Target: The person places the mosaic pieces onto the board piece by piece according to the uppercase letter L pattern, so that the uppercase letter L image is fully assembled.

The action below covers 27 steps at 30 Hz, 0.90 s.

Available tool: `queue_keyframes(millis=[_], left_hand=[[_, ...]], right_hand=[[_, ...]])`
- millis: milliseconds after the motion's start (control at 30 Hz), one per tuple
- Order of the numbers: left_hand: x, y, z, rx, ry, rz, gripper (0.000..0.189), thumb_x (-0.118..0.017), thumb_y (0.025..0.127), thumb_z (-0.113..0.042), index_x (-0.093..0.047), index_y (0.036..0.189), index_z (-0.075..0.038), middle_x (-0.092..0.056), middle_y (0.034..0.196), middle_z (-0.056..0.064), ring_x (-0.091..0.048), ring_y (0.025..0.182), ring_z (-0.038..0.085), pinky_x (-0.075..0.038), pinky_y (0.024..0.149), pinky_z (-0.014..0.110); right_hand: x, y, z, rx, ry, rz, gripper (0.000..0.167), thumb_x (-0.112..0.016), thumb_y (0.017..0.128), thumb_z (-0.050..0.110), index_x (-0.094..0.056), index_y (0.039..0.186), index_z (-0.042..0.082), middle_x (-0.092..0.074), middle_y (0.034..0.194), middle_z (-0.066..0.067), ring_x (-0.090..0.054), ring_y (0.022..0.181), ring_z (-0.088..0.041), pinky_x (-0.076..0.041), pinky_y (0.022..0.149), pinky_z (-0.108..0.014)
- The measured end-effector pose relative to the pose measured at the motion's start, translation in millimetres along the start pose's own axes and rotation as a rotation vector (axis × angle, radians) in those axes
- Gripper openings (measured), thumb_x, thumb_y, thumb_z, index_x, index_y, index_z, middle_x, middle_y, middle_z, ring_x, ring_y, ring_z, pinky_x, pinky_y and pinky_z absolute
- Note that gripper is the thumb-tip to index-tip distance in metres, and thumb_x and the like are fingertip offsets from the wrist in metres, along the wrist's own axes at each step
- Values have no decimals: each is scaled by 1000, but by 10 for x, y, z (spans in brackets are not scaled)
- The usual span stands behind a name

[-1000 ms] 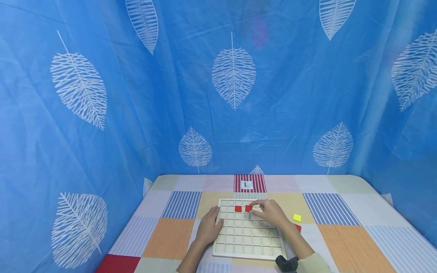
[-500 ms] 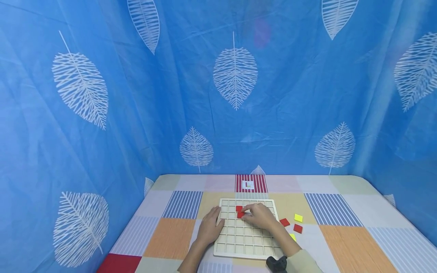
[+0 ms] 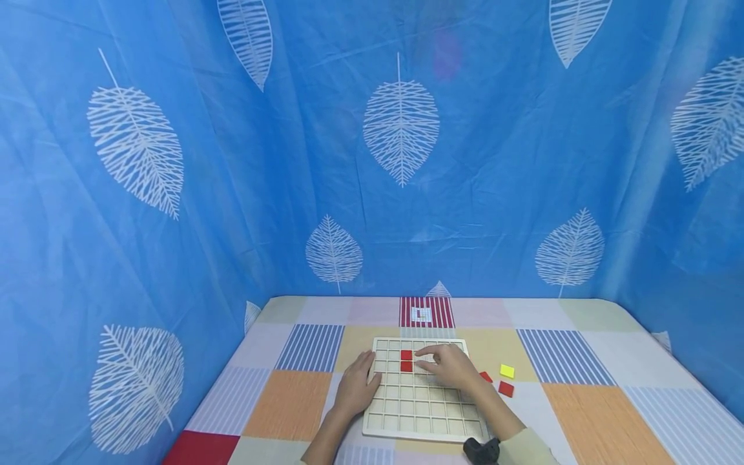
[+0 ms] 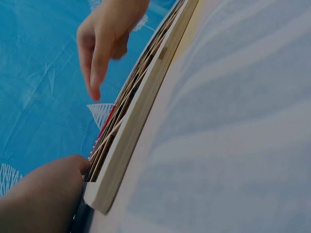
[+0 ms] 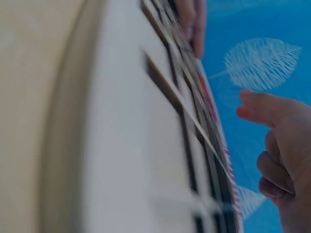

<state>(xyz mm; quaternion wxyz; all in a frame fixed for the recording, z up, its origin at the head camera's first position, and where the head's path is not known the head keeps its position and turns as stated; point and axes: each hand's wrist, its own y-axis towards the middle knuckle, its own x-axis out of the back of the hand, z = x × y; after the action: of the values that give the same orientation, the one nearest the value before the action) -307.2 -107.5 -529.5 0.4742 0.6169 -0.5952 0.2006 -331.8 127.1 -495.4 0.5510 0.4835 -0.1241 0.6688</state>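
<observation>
In the head view a pale wooden grid board [image 3: 398, 411] lies on the table. Two red square tiles sit one above the other in its upper cells: the far tile [image 3: 406, 355] and the near tile [image 3: 406, 366]. My right hand [image 3: 450, 367] hovers just right of them, thumb and forefinger apart with nothing between; the right wrist view shows its other fingers curled [image 5: 274, 172]. At the board's left edge my left hand [image 3: 353, 387] rests with fairly straight fingers, its thumb over the rim. The left wrist view shows the board's side [image 4: 131, 131] close up.
Right of the board lie a yellow tile [image 3: 507, 371], a red tile [image 3: 506, 389] and another red tile [image 3: 485, 376] partly behind the right arm. A small printed grid card [image 3: 421, 314] is at the back. A blue leaf-print curtain [image 3: 465, 161] surrounds the patchwork-covered table [image 3: 581, 413].
My right hand has brought a red tile leftward into the cell just below the first red tile, let go and drawn slightly right. The left hand has stayed at the board's edge.
</observation>
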Motion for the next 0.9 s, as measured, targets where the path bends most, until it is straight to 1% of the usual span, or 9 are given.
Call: queue_keyframes(millis=[133,167,333,367,400,533,667,800,900], left_hand=[[17,9,-9,-1,6,5,49,-54,90,-25,-48,131,2,-46,135,17,-39,127,32,-32,104,47],[20,10,-10,-2,6,5,49,-54,90,-25,-48,131,2,-46,135,18,-39,127,33,-32,103,47],[33,9,6,-4,4,-2,49,-55,89,-24,-49,130,2,-47,135,18,-40,126,33,-33,103,47],[37,7,12,-2,5,-2,49,-55,90,-24,-49,130,2,-47,135,18,-40,127,33,-33,103,47],[36,2,18,-1,3,-3,49,-55,90,-24,-48,130,3,-46,135,18,-40,127,33,-33,103,47],[27,-27,25,-25,-21,-34,48,-55,90,-23,-48,129,5,-47,133,20,-40,125,36,-33,102,50],[7,-49,12,-64,-23,-76,47,-54,90,-23,-49,127,6,-49,130,22,-43,122,37,-36,99,52],[-5,-31,8,-37,-36,-47,48,-55,90,-22,-49,129,5,-48,132,21,-41,125,36,-33,101,51],[-18,-11,12,-14,-22,-21,49,-54,90,-23,-48,130,4,-47,134,20,-40,126,35,-33,102,50]], right_hand=[[227,-110,-103,-49,20,-26,19,-69,83,28,-72,98,18,-26,47,11,-18,44,-3,-20,41,-19],[282,-143,-139,-57,22,-32,18,-69,83,28,-72,97,18,-33,49,12,-18,44,-3,-20,41,-19],[509,-300,-333,-108,38,-24,18,-71,81,27,-72,97,18,-32,49,10,-16,43,-4,-19,40,-20],[537,-327,-377,-117,32,-20,18,-72,80,28,-72,96,19,-32,49,11,-16,43,-4,-19,40,-19],[566,-356,-414,-134,32,-6,19,-72,80,28,-72,97,20,-25,47,10,-16,43,-4,-18,39,-19],[659,-483,-554,-155,40,35,22,-75,77,28,-72,96,19,-22,48,10,-15,43,-4,-17,39,-19],[741,-616,-670,-133,77,85,25,-75,76,28,-72,97,15,-21,47,11,-15,43,-2,-16,38,-18],[787,-697,-738,-140,98,118,28,-75,76,27,-71,100,12,-24,48,10,-19,43,-2,-18,38,-17],[796,-721,-769,-164,94,131,33,-75,76,28,-70,104,11,-27,48,10,-21,43,-2,-19,38,-16]])
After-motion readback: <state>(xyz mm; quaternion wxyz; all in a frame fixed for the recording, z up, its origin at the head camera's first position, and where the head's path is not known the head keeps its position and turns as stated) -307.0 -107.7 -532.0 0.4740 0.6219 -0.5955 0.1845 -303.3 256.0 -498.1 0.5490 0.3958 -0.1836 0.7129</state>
